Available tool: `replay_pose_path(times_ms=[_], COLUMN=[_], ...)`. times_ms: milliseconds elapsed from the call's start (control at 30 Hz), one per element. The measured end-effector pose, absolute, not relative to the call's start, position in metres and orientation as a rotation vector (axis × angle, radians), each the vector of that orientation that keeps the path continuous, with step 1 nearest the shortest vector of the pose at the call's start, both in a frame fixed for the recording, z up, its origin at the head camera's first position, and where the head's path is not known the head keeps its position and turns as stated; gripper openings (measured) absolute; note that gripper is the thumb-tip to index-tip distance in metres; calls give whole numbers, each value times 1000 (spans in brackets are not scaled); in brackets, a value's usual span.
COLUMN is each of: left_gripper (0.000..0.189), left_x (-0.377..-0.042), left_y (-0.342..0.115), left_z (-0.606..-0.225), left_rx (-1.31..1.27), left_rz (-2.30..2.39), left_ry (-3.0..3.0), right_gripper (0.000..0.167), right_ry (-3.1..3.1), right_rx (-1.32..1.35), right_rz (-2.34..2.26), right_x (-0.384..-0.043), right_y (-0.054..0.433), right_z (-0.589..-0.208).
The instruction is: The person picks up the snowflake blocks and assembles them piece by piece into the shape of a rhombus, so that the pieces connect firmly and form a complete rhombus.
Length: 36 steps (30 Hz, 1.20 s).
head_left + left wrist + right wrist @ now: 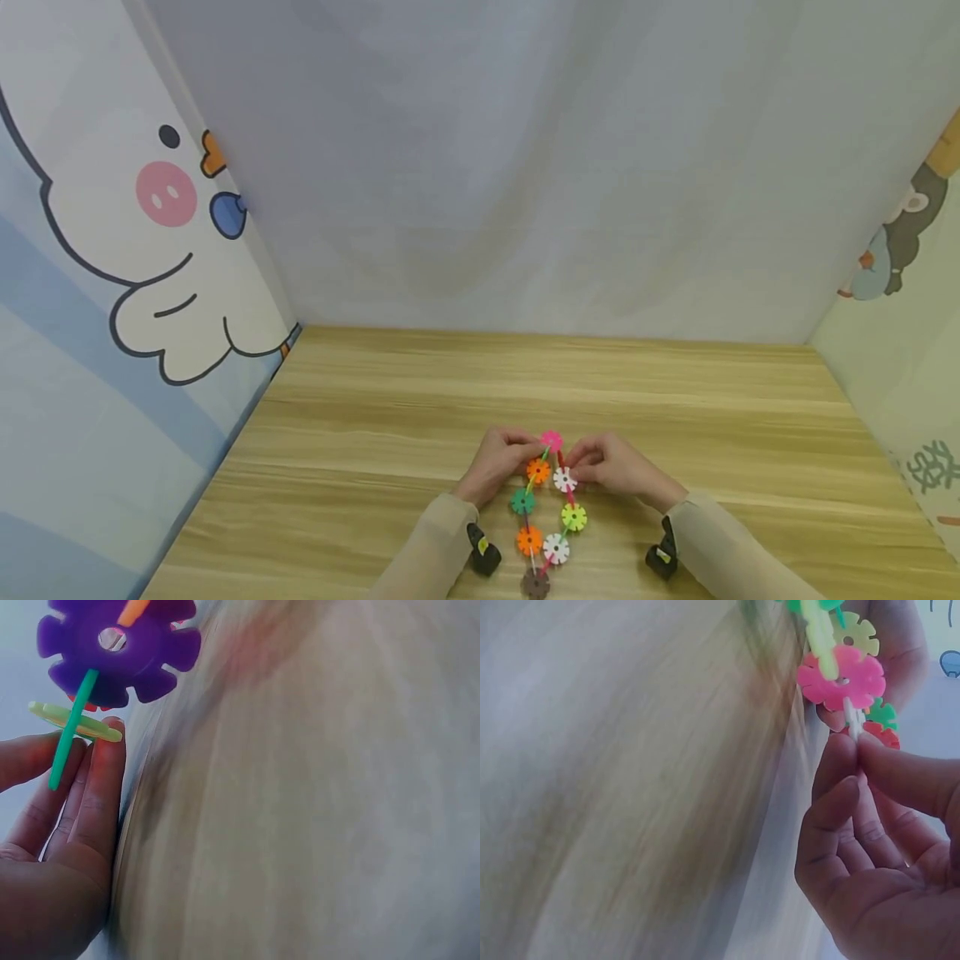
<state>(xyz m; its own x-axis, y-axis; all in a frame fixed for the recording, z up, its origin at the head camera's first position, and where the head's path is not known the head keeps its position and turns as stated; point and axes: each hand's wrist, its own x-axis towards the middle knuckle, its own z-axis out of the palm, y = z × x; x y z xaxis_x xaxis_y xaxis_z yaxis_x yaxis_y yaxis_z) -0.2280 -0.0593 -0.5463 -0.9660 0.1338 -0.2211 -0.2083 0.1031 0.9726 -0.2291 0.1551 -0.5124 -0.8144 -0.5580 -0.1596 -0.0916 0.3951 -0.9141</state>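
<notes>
A closed loop of notched plastic snowflake discs, set alternately flat and edge-on, stands between both hands in the head view. At its top is a pink disc (551, 440); a brown disc (536, 583) sits at the bottom. My left hand (498, 460) is at the upper left side, beside an orange disc (537, 471). In the left wrist view its thumb and fingers pinch a yellow-green disc (75, 721), below a purple disc (116, 652). On the upper right side, my right hand (618, 467) pinches a white disc (565, 479), seen edge-on in the right wrist view under a pink disc (841, 678).
The loop and both forearms are over a wood-grain table (360, 400). A pale curtain (525, 167) closes off the back. Cartoon-printed panels (112, 292) stand at the left and right. Black wrist devices (483, 552) are strapped below both sleeves.
</notes>
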Motion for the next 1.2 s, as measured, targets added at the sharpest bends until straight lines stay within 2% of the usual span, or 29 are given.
replay_pose_path(times_ms=[467,1200], left_gripper=[13,11], left_x=[-227,-228], left_y=[-59,-61], left_z=[-544,-543], left_rx=[-93,95], left_rz=[1929,1879], left_ry=[2137,2018], right_gripper=[12,15], right_ry=[2197,2223], right_rx=[-581,-525], right_rz=[-1408,-1421], right_x=[-228,-224], right_y=[152,152], right_z=[-509,-515])
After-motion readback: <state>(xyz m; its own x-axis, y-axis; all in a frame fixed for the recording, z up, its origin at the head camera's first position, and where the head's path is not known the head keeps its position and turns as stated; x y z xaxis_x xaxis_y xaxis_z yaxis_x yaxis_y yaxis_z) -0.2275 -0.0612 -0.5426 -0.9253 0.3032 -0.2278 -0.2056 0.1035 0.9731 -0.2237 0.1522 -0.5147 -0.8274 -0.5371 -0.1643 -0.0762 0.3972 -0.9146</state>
